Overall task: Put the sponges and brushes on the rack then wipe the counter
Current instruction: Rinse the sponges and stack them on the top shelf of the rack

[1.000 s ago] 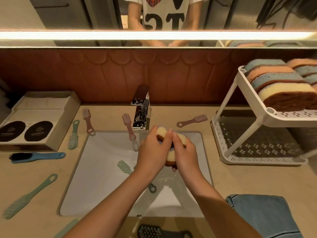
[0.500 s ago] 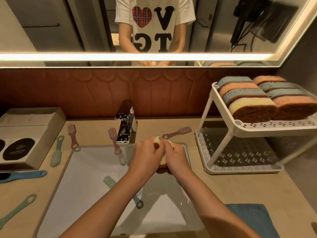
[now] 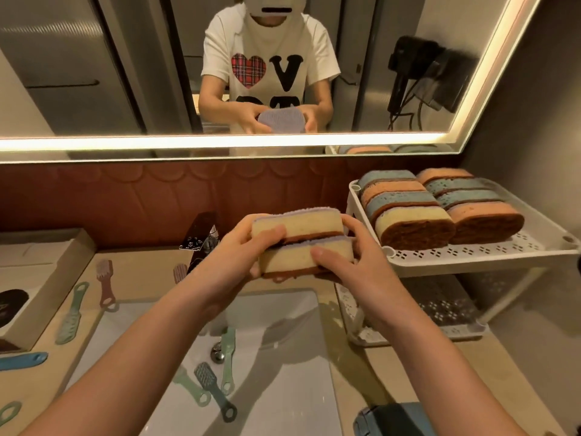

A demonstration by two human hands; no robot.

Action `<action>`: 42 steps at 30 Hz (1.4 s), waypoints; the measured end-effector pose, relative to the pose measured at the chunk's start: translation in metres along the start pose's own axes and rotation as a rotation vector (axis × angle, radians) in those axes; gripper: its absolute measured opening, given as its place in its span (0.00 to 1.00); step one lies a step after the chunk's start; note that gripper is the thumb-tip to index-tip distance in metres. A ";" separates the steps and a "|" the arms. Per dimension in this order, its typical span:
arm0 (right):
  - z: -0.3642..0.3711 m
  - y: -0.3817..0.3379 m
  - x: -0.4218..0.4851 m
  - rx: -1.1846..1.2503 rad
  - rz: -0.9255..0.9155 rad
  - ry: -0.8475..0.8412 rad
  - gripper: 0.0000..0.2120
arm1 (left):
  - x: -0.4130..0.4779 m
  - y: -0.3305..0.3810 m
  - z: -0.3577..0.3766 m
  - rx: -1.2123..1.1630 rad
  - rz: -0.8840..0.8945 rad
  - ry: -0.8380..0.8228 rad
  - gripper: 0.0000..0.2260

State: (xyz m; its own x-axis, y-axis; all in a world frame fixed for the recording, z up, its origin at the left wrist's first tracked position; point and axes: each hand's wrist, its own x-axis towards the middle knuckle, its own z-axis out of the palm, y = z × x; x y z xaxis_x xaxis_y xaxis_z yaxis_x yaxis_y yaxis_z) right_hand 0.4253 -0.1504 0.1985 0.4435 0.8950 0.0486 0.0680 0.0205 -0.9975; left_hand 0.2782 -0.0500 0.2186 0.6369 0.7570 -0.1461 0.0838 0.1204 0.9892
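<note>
Lying far left of hands: box, blue brush, green brush, pink brush on counter. Tap just left of left hand. Sink below forearms, three sink brushes inside. Left hand grips left end of two stacked sponges, thumb on upper one. Right hand grips right end, thumb on lower one. Hands apart, sponges between, raised above sink. Rack right of right hand, its top shelf holding racked sponges in two rows. Cloth beside right forearm.
</note>
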 end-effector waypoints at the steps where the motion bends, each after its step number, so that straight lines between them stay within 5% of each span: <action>1: -0.007 -0.004 0.000 0.019 0.003 0.024 0.27 | 0.000 0.007 0.003 0.021 0.049 -0.010 0.11; 11: -0.100 -0.037 -0.014 0.148 -0.041 0.314 0.14 | 0.028 0.039 0.063 0.335 0.312 -0.026 0.21; 20: -0.185 -0.028 -0.023 0.109 -0.043 0.683 0.20 | 0.055 0.034 0.133 0.549 0.470 -0.025 0.15; 24: -0.202 -0.019 -0.023 0.087 -0.037 0.723 0.21 | 0.063 0.029 0.153 0.783 0.526 -0.039 0.22; 30: -0.211 -0.008 -0.019 0.060 -0.015 0.765 0.17 | 0.062 0.022 0.158 1.058 0.657 -0.064 0.19; 37: -0.212 -0.002 -0.012 0.019 -0.014 0.758 0.14 | 0.071 0.023 0.148 1.448 0.800 -0.339 0.30; 42: -0.212 0.000 -0.011 0.049 -0.018 0.787 0.14 | 0.073 0.024 0.147 1.416 0.795 -0.352 0.27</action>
State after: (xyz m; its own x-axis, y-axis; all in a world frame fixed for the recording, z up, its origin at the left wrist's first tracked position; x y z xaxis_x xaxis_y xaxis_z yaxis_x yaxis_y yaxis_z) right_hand 0.6099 -0.2542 0.2085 0.9464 0.3157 0.0690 0.0499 0.0684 -0.9964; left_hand 0.4390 -0.0862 0.2336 0.9727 0.1432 0.1826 0.1331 -0.9889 0.0663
